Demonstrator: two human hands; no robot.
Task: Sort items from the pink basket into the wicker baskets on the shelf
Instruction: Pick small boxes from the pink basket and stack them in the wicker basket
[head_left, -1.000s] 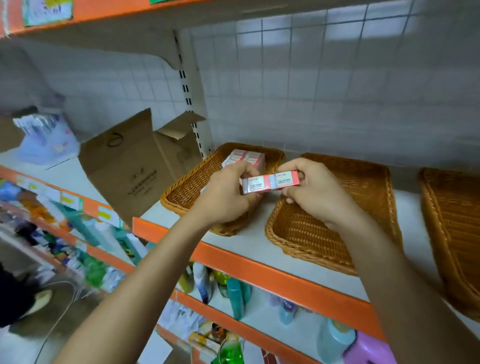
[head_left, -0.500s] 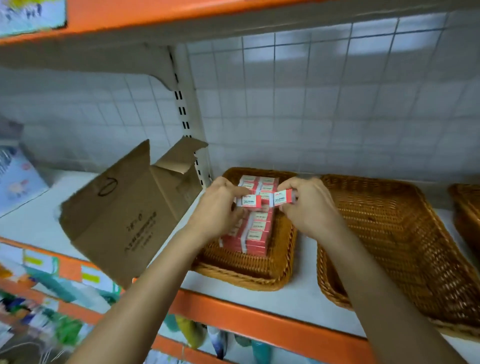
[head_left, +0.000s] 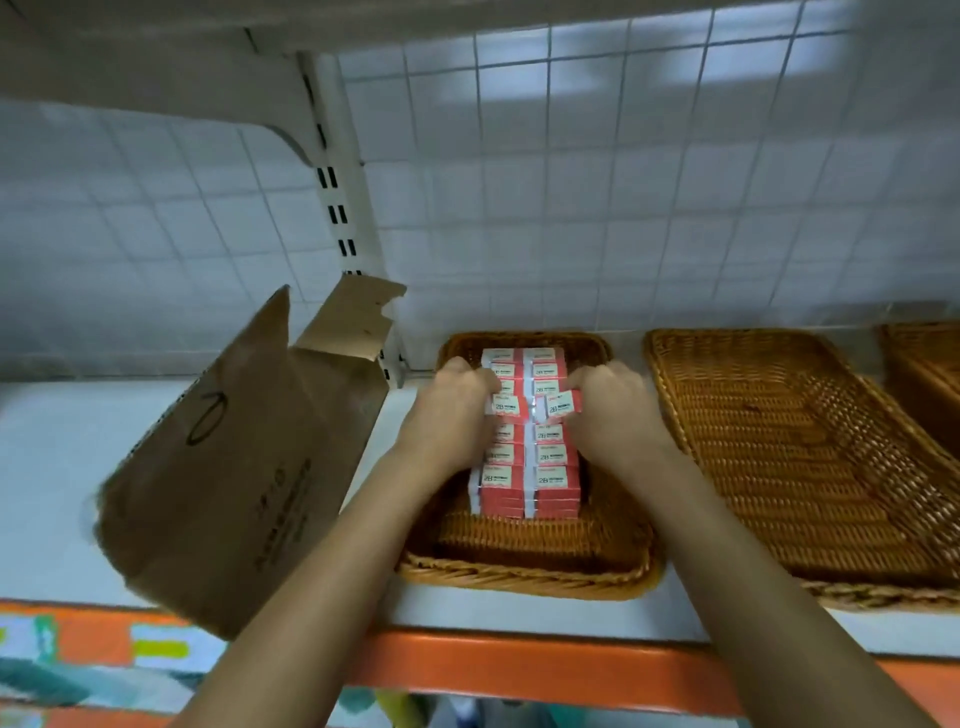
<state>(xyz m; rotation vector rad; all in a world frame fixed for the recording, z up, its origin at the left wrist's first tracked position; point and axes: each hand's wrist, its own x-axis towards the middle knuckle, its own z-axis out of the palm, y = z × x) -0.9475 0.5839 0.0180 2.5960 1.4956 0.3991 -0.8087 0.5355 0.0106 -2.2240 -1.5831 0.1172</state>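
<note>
Pinching one red box (head_left: 508, 406) each, left hand (head_left: 447, 421) and right hand (head_left: 615, 415) align them atop rows (head_left: 551, 480) inside the wicker basket (head_left: 524, 577).

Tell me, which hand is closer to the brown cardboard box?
Left. The left hand sits just right of the cardboard box; the right hand lies farther right, nearer the empty wicker basket.

**Red boxes, brown weave, white tile**

The small boxes (head_left: 524, 441) are red with white labels printed "2B". The baskets (head_left: 779, 467) are golden-brown weave. The cardboard box (head_left: 234, 467) is plain brown with a black oval and black lettering. The shelf (head_left: 519, 670) has an orange front edge, and the wall (head_left: 623, 182) is white square tile with grey lines
</note>
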